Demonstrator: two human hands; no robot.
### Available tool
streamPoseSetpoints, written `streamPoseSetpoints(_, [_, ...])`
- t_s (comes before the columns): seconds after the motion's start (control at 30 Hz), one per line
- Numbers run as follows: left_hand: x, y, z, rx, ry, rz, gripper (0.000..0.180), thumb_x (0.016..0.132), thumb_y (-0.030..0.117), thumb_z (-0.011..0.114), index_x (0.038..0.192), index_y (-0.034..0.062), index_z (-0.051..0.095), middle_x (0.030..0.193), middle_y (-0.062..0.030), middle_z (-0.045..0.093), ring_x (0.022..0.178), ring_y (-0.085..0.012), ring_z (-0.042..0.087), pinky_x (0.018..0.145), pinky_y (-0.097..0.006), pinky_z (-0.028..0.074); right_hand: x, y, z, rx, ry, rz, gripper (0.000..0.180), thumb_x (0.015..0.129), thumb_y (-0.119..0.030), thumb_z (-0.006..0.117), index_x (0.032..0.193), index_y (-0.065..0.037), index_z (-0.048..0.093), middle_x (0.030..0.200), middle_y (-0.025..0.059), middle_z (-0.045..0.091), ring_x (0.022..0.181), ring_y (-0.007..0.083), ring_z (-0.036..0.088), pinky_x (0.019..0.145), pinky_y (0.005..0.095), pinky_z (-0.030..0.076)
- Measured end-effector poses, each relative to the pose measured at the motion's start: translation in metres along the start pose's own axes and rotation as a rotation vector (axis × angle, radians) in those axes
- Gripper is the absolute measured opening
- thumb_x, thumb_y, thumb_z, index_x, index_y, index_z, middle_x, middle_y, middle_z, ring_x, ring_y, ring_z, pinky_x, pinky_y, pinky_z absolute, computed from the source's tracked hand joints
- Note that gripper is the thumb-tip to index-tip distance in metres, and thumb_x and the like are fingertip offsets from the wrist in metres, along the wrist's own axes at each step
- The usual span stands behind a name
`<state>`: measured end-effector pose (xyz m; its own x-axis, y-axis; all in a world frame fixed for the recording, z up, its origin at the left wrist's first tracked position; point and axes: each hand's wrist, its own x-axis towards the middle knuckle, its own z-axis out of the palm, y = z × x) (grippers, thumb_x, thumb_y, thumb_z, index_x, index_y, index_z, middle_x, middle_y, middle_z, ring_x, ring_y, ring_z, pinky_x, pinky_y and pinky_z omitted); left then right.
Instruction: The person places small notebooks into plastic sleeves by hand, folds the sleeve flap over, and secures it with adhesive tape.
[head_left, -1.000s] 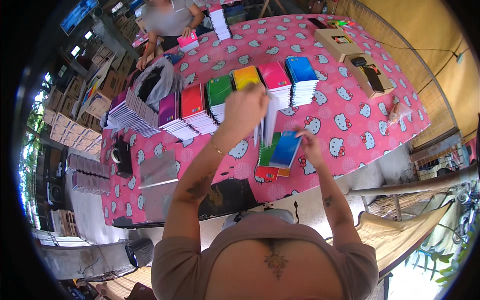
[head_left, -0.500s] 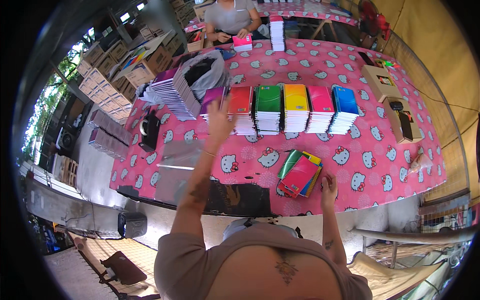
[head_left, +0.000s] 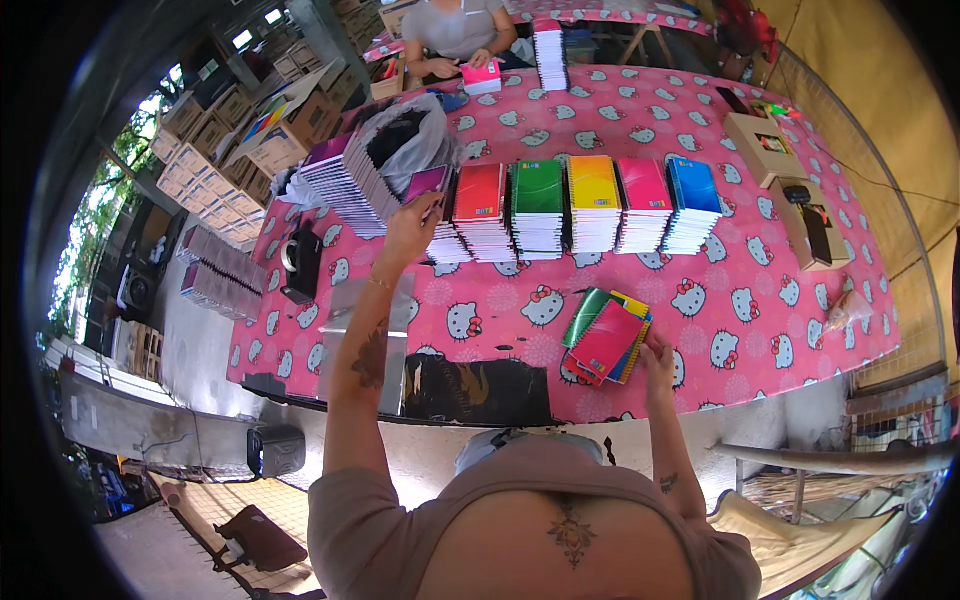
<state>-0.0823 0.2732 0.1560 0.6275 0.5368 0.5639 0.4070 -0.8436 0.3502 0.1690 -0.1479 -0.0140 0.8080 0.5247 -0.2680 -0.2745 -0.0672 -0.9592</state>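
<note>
Six stacks of spiral notebooks stand in a row across the table: purple, red (head_left: 481, 192), green (head_left: 538, 190), yellow (head_left: 594, 185), pink (head_left: 644, 186) and blue (head_left: 694, 186). My left hand (head_left: 410, 230) is at the near edge of the purple stack, its fingers closed on the top purple notebook (head_left: 427, 181). Closer to me lies a small fanned pile of notebooks with a pink notebook (head_left: 609, 340) on top and green, yellow, blue and red edges showing under it. My right hand (head_left: 658, 362) rests beside this pile's right edge, fingers loosely apart.
A taller purple stack (head_left: 352, 185) leans beside a plastic bag (head_left: 418, 135). A black tape dispenser (head_left: 300, 262) stands at left, clear plastic sheets (head_left: 390, 375) near the front edge. Cardboard boxes (head_left: 812, 225) lie at right. Across the table, a person handles pink notebooks (head_left: 482, 78).
My left hand has come down from over the purple stack to its near edge and closed on the top notebook. My right hand has moved slightly closer to the fanned pile.
</note>
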Motion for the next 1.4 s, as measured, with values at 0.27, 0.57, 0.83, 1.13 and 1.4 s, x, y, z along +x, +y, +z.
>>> streamPoseSetpoints(0.27, [-0.004, 0.004, -0.003, 0.19, 0.102, -0.138, 0.03, 0.094, 0.007, 0.059, 0.124, 0.0092, 0.062, 0.098, -0.0181, 0.071, 0.084, -0.0404, 0.069, 0.073, -0.047, 0.055, -0.005, 0.02, 0.007, -0.112, -0.047, -0.092, 0.054, 0.095, -0.018, 0.062, 0.142, -0.002, 0.041, 0.131, 0.015, 0.056, 0.116, 0.0202, 0.055, 0.097, 0.0341, 0.046])
streamPoseSetpoints(0.57, [-0.161, 0.218, 0.124, -0.03, -0.284, 0.54, 0.046, 0.089, 0.014, 0.058, 0.133, 0.0056, 0.055, 0.129, -0.0198, 0.059, 0.117, -0.0397, 0.058, 0.096, -0.047, 0.05, -0.007, -0.011, 0.017, 0.041, -0.006, 0.138, 0.062, 0.097, -0.045, 0.058, 0.144, -0.007, 0.041, 0.133, 0.0124, 0.054, 0.118, 0.0209, 0.053, 0.095, 0.0377, 0.045])
streamPoseSetpoints(0.83, [-0.134, 0.241, 0.137, -0.273, -0.297, -0.098, 0.06, 0.094, 0.042, 0.061, 0.136, 0.0009, 0.051, 0.127, -0.0273, 0.056, 0.115, -0.0457, 0.055, 0.096, -0.051, 0.046, -0.001, -0.015, 0.022, 0.089, -0.03, 0.16, 0.069, 0.088, -0.033, 0.075, 0.136, 0.007, 0.045, 0.122, 0.0156, 0.06, 0.106, 0.0217, 0.059, 0.088, 0.0346, 0.049])
streamPoseSetpoints(1.13, [-0.185, 0.157, 0.101, -1.019, -0.606, -0.586, 0.065, 0.089, 0.025, 0.064, 0.146, 0.0031, 0.04, 0.151, -0.0232, 0.038, 0.134, -0.0388, 0.044, 0.109, -0.044, 0.037, -0.02, -0.04, 0.093, 0.171, -0.351, 0.26, 0.058, 0.083, -0.029, 0.077, 0.125, 0.002, 0.052, 0.104, 0.0116, 0.068, 0.085, 0.0196, 0.069, 0.074, 0.0354, 0.06])
streamPoseSetpoints(1.4, [-0.228, 0.064, -0.043, -0.249, -0.334, 0.506, 0.081, 0.066, 0.013, 0.081, 0.137, 0.0063, 0.043, 0.145, -0.0215, 0.042, 0.137, -0.0424, 0.039, 0.117, -0.058, 0.023, -0.092, -0.042, 0.215, 0.103, -0.782, 0.725, 0.062, 0.089, -0.038, 0.07, 0.137, -0.006, 0.047, 0.114, 0.0116, 0.066, 0.1, 0.0218, 0.068, 0.082, 0.0374, 0.06])
